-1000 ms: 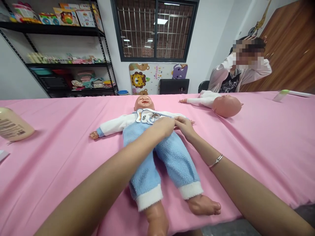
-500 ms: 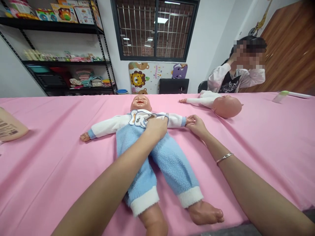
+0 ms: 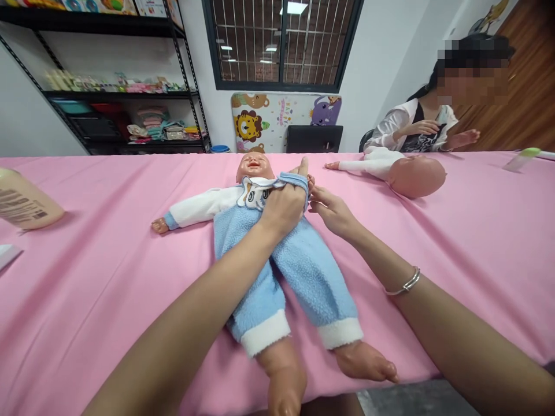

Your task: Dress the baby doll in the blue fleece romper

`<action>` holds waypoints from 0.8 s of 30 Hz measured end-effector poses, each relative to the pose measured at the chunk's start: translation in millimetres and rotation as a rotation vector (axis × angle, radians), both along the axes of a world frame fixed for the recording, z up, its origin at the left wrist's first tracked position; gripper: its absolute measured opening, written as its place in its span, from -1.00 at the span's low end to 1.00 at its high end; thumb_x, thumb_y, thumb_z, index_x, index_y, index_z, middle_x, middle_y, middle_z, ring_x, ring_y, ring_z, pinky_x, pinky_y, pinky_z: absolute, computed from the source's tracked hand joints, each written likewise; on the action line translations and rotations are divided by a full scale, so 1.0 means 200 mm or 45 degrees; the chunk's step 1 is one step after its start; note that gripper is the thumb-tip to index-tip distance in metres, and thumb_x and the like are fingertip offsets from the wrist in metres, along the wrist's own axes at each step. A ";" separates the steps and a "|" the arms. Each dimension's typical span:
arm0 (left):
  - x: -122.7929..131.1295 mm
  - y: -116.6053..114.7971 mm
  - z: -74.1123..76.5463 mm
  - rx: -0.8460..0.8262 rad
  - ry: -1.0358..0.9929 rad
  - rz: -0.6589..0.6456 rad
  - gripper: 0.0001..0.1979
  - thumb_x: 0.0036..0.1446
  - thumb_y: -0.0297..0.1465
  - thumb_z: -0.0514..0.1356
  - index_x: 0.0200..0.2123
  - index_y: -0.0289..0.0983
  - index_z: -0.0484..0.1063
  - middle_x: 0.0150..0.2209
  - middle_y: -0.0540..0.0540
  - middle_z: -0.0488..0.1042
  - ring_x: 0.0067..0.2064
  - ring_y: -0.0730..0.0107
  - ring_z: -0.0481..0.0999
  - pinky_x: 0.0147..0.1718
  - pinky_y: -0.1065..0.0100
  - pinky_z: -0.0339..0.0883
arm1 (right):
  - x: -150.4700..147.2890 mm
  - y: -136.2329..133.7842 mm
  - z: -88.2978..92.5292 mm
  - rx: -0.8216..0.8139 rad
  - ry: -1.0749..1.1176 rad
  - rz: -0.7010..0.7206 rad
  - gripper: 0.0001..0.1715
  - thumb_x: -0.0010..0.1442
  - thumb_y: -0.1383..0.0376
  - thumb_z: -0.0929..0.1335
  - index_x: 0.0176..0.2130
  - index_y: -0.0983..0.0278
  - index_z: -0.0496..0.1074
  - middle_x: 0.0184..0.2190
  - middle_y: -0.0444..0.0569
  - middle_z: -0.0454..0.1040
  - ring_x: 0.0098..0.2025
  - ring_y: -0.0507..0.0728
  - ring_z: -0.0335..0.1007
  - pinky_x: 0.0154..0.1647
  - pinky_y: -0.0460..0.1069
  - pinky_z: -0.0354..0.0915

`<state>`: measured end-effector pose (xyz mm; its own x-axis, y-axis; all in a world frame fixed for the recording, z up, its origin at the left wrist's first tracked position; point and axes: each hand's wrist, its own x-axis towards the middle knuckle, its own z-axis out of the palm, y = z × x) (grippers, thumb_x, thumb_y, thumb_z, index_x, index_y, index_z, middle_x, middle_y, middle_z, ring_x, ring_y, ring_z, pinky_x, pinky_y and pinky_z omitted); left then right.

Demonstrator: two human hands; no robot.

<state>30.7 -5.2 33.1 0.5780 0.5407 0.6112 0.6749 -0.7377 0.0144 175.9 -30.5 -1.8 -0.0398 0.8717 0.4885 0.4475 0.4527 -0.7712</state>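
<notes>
A baby doll lies on its back, wearing light-blue fleece overalls over a white top. My left hand is closed around the blue strap at the doll's shoulder, its index finger pointing up through the loop. Close by on the right, my right hand has its fingertips at the doll's hand, which is bent in against the strap. That forearm is mostly hidden behind the strap and my left hand. The doll's other arm stretches out to the left, and its bare feet lie at the near edge.
A pink cloth covers the table. On the left lie a beige bottle and a white object. A second doll lies at the far right, in front of a seated person. Shelves stand behind.
The doll's arm has gone from stretched out to bent in at the strap, my right hand moving left with it. My left hand has lifted the strap. The seated person's hands have come down.
</notes>
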 end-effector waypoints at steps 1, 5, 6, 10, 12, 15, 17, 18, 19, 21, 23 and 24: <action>-0.01 0.00 0.00 -0.013 0.024 -0.028 -0.44 0.30 -0.56 -0.06 0.36 -0.41 0.00 0.15 -0.37 0.38 0.23 0.14 0.36 0.28 0.14 0.18 | 0.00 -0.01 0.01 -0.017 -0.034 0.029 -0.45 0.01 0.29 0.23 0.00 0.23 0.48 0.16 -0.01 0.33 0.15 0.21 0.31 0.09 0.12 0.39; -0.02 -0.04 0.04 -0.113 0.134 -0.055 -0.46 0.21 -0.63 0.00 0.26 -0.35 0.22 0.13 -0.32 0.40 0.18 0.10 0.40 0.19 0.15 0.31 | -0.03 -0.05 0.04 -0.114 -0.035 0.143 -0.49 -0.07 0.29 0.29 -0.08 0.25 0.51 0.23 0.01 0.26 0.25 0.28 0.21 0.00 0.09 0.43; -0.02 -0.05 0.05 -0.154 0.169 -0.040 -0.49 0.21 -0.64 0.00 0.23 -0.36 0.27 0.14 -0.33 0.38 0.18 0.06 0.40 0.15 0.12 0.35 | -0.03 -0.06 0.05 -0.134 0.035 0.163 -0.52 -0.06 0.27 0.31 -0.11 0.27 0.51 0.19 0.03 0.30 0.21 0.28 0.25 -0.02 0.09 0.43; -0.01 -0.05 0.07 -0.306 0.260 -0.025 -0.62 0.21 -0.64 0.03 0.07 -0.42 0.39 0.14 -0.39 0.36 0.16 -0.05 0.41 0.10 0.03 0.38 | -0.01 -0.05 0.04 -0.211 0.317 0.115 -0.61 -0.05 0.14 0.40 -0.24 0.31 0.49 -0.13 0.02 0.49 -0.08 0.19 0.44 0.02 0.12 0.38; -0.01 -0.02 0.07 -0.345 0.187 -0.135 -0.63 0.17 -0.66 0.05 0.03 -0.42 0.41 0.13 -0.36 0.38 0.17 0.02 0.40 0.14 0.09 0.34 | -0.01 -0.04 0.04 -0.232 0.356 0.022 -0.60 -0.05 0.08 0.44 -0.29 0.32 0.46 -0.25 0.00 0.50 -0.20 0.14 0.44 -0.05 0.10 0.39; -0.02 0.05 0.05 -0.391 0.019 -0.362 -0.62 0.05 -0.73 0.06 -0.11 -0.40 0.49 -0.05 -0.23 0.50 0.09 0.16 0.45 0.11 0.23 0.34 | -0.01 -0.04 0.03 -0.246 0.429 -0.018 -0.60 -0.03 0.04 0.45 -0.34 0.31 0.42 -0.32 -0.05 0.46 -0.23 0.08 0.40 -0.07 0.07 0.41; -0.04 0.09 0.04 -0.461 -0.067 -0.432 -0.64 -0.01 -0.74 0.07 -0.20 -0.38 0.53 -0.31 -0.11 0.51 -0.13 0.23 0.51 -0.08 0.28 0.40 | -0.01 -0.04 0.03 -0.272 0.517 0.014 -0.61 0.00 0.05 0.44 -0.32 0.30 0.40 -0.31 -0.07 0.45 -0.20 0.06 0.41 -0.04 0.05 0.42; -0.04 0.10 0.04 -0.503 -0.095 -0.445 -0.65 -0.02 -0.73 0.08 -0.22 -0.37 0.53 -0.42 -0.05 0.45 -0.25 0.27 0.49 -0.19 0.31 0.40 | -0.01 -0.04 0.03 -0.289 0.559 0.024 -0.62 0.01 0.06 0.43 -0.31 0.29 0.39 -0.30 -0.08 0.45 -0.19 0.06 0.41 -0.03 0.05 0.42; -0.05 0.11 0.04 -0.541 -0.108 -0.458 -0.64 -0.03 -0.72 0.09 -0.20 -0.37 0.54 -0.49 0.00 0.39 -0.34 0.32 0.44 -0.28 0.34 0.37 | -0.02 -0.04 0.03 -0.305 0.588 0.032 -0.64 0.03 0.07 0.43 -0.31 0.29 0.37 -0.28 -0.07 0.45 -0.18 0.06 0.42 -0.03 0.05 0.43; -0.07 0.11 0.05 -0.581 -0.083 -0.471 -0.54 -0.06 -0.72 0.10 -0.08 -0.34 0.51 -0.52 0.06 0.33 -0.41 0.37 0.38 -0.35 0.39 0.31 | -0.02 -0.04 0.03 -0.332 0.631 0.052 -0.68 0.08 0.10 0.40 -0.33 0.29 0.32 -0.23 -0.05 0.47 -0.16 0.06 0.43 -0.04 0.05 0.43; -0.07 0.10 0.07 -0.570 -0.021 -0.441 -0.39 -0.06 -0.72 0.10 0.11 -0.30 0.40 -0.49 0.08 0.36 -0.37 0.38 0.40 -0.31 0.41 0.29 | -0.02 -0.03 0.03 -0.349 0.667 0.068 -0.71 0.11 0.14 0.38 -0.36 0.29 0.28 -0.18 -0.04 0.49 -0.16 0.05 0.44 -0.06 0.03 0.44; -0.08 0.09 0.07 -0.559 0.011 -0.414 -0.32 -0.05 -0.72 0.10 0.19 -0.29 0.32 -0.47 0.08 0.38 -0.34 0.37 0.43 -0.28 0.41 0.29 | -0.02 -0.03 0.03 -0.353 0.684 0.072 -0.73 0.11 0.15 0.37 -0.36 0.29 0.28 -0.17 -0.03 0.50 -0.16 0.05 0.45 -0.07 0.02 0.44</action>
<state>15.4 13.4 47.3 0.7616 0.5368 0.3631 0.4147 -0.8342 0.3635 171.9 -36.7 3.8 0.0994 0.9730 0.2081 -0.0562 0.2143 -0.9751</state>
